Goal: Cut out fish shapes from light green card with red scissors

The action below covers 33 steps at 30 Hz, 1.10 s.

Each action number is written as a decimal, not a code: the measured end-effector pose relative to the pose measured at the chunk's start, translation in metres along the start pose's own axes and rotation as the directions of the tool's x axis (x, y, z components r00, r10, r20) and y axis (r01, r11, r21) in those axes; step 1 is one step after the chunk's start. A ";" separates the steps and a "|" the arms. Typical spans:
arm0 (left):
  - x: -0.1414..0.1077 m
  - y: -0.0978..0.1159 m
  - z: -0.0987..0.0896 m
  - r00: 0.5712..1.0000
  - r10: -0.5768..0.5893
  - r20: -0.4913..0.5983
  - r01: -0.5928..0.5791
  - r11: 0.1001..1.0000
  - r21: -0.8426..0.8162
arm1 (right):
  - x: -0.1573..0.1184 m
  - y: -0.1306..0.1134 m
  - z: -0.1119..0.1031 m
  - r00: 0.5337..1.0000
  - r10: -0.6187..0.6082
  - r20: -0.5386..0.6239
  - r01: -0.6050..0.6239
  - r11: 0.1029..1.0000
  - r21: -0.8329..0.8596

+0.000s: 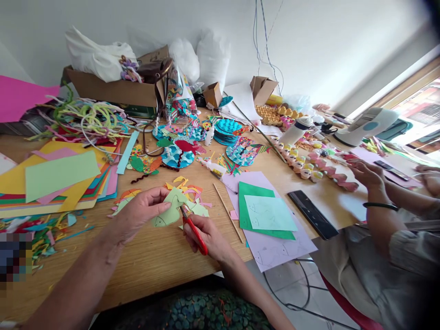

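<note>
My left hand pinches a pale green paper piece with a drawn fish outline on it. Red-handled scissors are in my right hand, their blades at the right edge of the green paper. Pale green, orange and yellow paper scraps lie just behind both hands. To the right of my right hand, a thin wooden stick rests on the table beside a light green sheet with pencil drawings, which lies over darker green and lilac sheets.
Stacked coloured paper and small clippings cover the left side. Decorated blue plates, pipe cleaners and boxes stand behind. A black phone lies at right, near another person's hands.
</note>
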<state>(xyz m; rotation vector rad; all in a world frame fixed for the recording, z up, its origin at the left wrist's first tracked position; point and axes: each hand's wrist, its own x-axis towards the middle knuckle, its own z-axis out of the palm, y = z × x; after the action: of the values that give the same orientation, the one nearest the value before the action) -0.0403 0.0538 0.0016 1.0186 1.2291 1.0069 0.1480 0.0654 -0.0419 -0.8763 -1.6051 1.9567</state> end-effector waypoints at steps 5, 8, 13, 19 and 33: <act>0.002 -0.010 0.002 1.000 -0.016 0.010 0.016 1.000 -0.020 | 0.001 0.005 0.002 0.999 -0.019 0.031 0.018 1.000 0.006; 0.003 -0.013 0.006 0.999 0.004 -0.033 -0.005 0.999 -0.041 | 0.002 0.010 0.002 1.000 -0.022 0.022 0.021 1.000 0.019; 0.002 -0.009 0.016 0.995 -0.020 -0.094 0.013 0.997 -0.081 | 0.003 0.011 0.005 0.999 -0.034 -0.007 0.034 0.999 0.016; 0.002 -0.008 0.021 0.991 -0.036 -0.127 0.022 0.994 -0.110 | 0.003 0.013 0.006 0.998 -0.055 -0.030 0.056 0.998 0.030; 0.000 -0.009 0.023 0.991 -0.042 -0.131 0.025 0.991 -0.128 | -0.001 0.010 0.006 0.991 -0.091 -0.093 0.075 0.985 -0.157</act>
<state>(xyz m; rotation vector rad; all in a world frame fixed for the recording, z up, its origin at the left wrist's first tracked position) -0.0165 0.0499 -0.0054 0.8408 1.2702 1.1263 0.1444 0.0582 -0.0511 -0.9352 -1.7220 1.7233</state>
